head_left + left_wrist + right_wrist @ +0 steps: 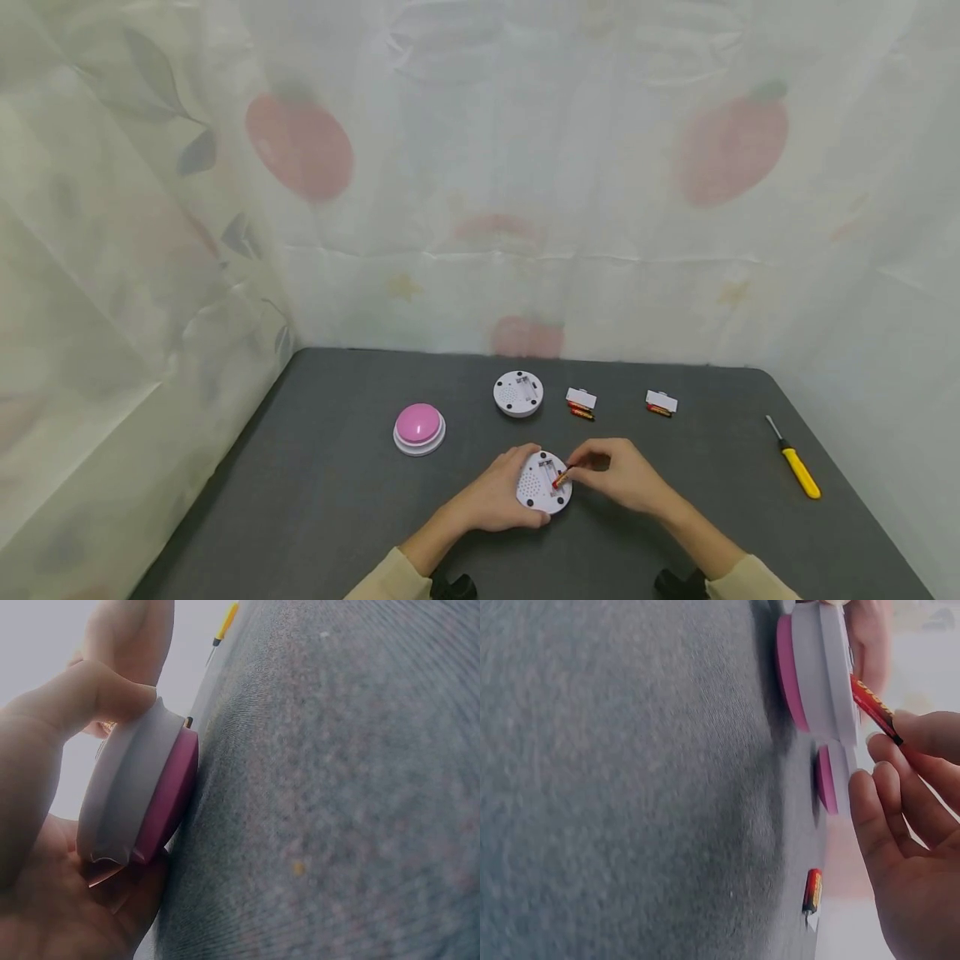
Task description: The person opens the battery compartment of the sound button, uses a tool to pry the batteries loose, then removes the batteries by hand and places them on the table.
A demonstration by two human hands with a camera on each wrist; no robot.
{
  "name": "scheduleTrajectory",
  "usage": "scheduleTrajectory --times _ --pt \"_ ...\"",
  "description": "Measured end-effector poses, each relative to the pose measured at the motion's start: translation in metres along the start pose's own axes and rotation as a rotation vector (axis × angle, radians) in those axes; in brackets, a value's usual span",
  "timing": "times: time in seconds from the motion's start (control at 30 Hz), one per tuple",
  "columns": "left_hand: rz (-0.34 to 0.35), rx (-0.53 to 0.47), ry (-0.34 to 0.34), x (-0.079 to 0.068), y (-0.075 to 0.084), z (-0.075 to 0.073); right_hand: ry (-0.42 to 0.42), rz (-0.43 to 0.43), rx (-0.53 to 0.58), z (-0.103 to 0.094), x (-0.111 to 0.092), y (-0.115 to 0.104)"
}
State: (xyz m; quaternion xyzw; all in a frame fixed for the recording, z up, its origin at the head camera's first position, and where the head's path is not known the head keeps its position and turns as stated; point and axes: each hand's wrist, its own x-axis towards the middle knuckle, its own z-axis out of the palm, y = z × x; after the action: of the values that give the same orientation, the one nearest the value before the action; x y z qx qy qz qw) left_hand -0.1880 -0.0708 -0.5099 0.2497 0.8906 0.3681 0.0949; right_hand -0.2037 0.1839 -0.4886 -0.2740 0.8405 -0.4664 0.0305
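Note:
My left hand (498, 497) grips a round white push-button light (535, 483) by its rim, its underside with speaker-like holes and a battery slot facing up. In the left wrist view the pink dome (171, 795) of this button device points down at the table. Between thumb and fingertips, my right hand (622, 477) pinches a red and black battery (876, 709), tilted, with its far end at the device's underside. A second device (518, 393) lies upside down behind it. Another button (419, 425) sits pink side up at the left.
Red batteries (581, 412) lie beside a white battery cover (582, 398) at the back. Farther right are another white cover (662, 402) and a battery (659, 410). A yellow-handled screwdriver (801, 472) lies near the grey table's (322, 500) right edge. Printed curtains (525, 167) stand behind.

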Motion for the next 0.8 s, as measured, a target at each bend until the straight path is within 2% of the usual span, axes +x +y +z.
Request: scheduleTrajectory --times 0.13,0.33,0.8 --pt "-0.006 0.001 -0.002 0.000 0.001 -0.001 0.000 0.032 0.029 -0.005 -0.003 0.000" --pt "-0.012 0.004 -0.001 -0.001 0.001 -0.001 0.034 0.031 0.043 -0.013 -0.005 0.003" --pt "-0.019 0.009 0.010 0.000 0.002 0.000 0.187 0.106 -0.051 -0.037 -0.012 0.013"
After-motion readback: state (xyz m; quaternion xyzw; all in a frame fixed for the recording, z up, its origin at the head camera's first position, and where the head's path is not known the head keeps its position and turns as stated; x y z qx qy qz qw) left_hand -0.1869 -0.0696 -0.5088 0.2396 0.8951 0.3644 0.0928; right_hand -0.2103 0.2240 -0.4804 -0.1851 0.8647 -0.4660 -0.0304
